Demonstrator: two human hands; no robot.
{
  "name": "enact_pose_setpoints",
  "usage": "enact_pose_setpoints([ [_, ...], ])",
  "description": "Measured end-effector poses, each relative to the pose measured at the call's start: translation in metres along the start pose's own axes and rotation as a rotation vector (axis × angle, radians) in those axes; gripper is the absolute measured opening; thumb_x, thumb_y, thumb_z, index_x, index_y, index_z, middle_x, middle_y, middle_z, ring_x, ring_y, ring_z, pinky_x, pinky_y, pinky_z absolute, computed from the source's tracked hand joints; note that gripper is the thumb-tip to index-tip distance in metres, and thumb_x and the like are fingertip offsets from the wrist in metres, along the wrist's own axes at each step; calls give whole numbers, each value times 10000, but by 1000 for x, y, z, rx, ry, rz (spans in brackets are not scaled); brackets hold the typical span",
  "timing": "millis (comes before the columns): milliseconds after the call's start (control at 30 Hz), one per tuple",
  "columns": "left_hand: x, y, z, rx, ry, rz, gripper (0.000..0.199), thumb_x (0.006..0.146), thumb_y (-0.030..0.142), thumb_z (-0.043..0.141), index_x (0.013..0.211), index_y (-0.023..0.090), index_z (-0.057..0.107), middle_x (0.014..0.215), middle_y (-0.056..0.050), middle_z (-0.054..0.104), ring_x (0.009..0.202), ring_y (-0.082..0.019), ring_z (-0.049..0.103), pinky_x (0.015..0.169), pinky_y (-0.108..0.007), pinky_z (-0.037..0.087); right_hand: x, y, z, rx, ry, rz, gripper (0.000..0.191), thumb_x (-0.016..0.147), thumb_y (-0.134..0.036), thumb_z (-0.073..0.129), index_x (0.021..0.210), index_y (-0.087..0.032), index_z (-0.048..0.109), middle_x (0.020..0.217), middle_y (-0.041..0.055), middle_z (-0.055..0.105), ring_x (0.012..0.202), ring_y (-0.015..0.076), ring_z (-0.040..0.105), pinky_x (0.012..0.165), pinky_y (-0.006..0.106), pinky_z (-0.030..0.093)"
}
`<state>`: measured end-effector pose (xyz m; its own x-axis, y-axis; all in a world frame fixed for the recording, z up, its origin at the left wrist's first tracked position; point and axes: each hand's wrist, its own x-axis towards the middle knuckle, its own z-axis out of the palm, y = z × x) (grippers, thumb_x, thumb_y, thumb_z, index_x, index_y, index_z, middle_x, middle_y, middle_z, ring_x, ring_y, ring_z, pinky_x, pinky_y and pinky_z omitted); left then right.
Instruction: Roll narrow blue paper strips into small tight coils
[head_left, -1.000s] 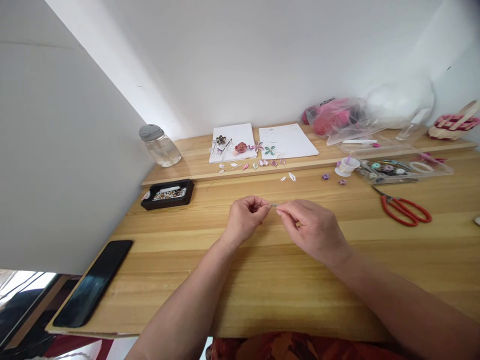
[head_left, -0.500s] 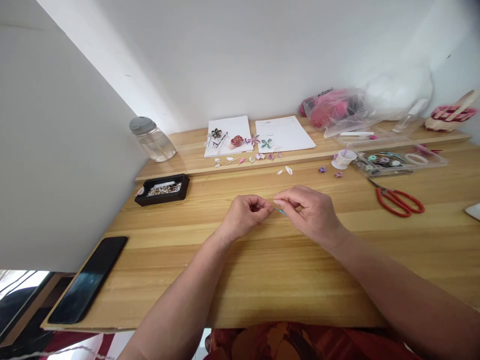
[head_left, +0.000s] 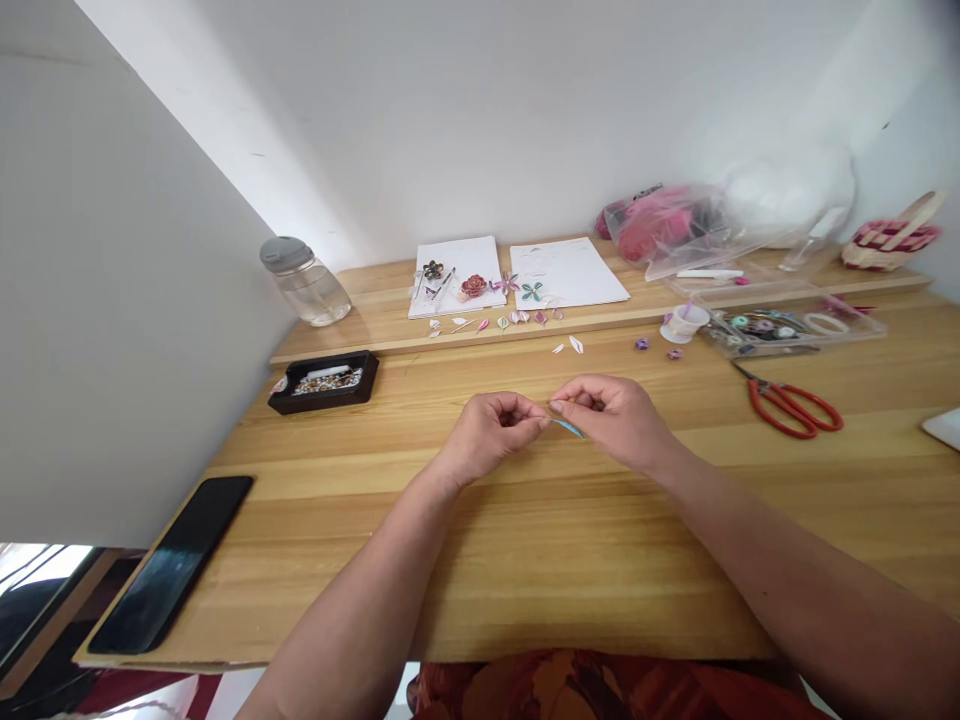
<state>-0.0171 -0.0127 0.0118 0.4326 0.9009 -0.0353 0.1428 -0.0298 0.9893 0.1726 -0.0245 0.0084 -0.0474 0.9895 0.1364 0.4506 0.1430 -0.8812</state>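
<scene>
Above the middle of the wooden table, my left hand pinches the end of a thin blue strip. The strip slants down to the right, under the fingers of my right hand. My right hand is closed in a pinch close beside the left fingertips; what it grips is too small to make out. Beyond the hands lie small white petal-like pieces. On the raised shelf, flower pieces rest on white paper, among them a teal one.
Red-handled scissors lie at the right, below a clear tray and a white spool. At the left are a black bead box, a bottle and a phone.
My right hand has shifted and turned slightly, and more of the blue strip shows below its fingers. The left hand keeps its pinch in nearly the same place.
</scene>
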Motion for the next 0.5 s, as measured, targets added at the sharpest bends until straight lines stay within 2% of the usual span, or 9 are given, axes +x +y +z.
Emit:
enact_pose_setpoints([
  [133, 1, 2, 1, -127, 68, 14, 280, 725, 391, 729, 770, 122, 662, 638, 6, 562, 532, -65, 445, 517, -204, 368, 5, 7, 3, 320, -141, 237, 288, 697, -450, 728, 729, -175, 648, 562, -43, 482, 466, 69, 334, 440, 233, 229],
  [233, 4, -2, 2, -194, 173, 33, 295, 720, 399, 736, 761, 121, 644, 621, 8, 561, 527, -66, 457, 515, -204, 376, 3, 8, 7, 447, -219, 326, 317, 666, -449, 760, 721, -181, 600, 571, -58, 454, 445, 56, 297, 412, 222, 202],
  [333, 7, -7, 2, -201, 280, 50, 292, 740, 404, 718, 771, 129, 623, 607, 19, 545, 526, -68, 461, 516, -203, 378, 0, 4, 11, 368, -212, 279, 302, 707, -456, 725, 716, -180, 603, 569, -54, 458, 451, 63, 313, 416, 220, 225],
  [500, 9, -11, 0, -114, 377, 72, 283, 753, 404, 701, 769, 134, 617, 608, 27, 534, 516, -59, 441, 503, -191, 355, -9, -7, 12, 85, -117, 37, 230, 785, -396, 650, 715, -177, 650, 567, -37, 482, 510, 88, 376, 477, 230, 282],
])
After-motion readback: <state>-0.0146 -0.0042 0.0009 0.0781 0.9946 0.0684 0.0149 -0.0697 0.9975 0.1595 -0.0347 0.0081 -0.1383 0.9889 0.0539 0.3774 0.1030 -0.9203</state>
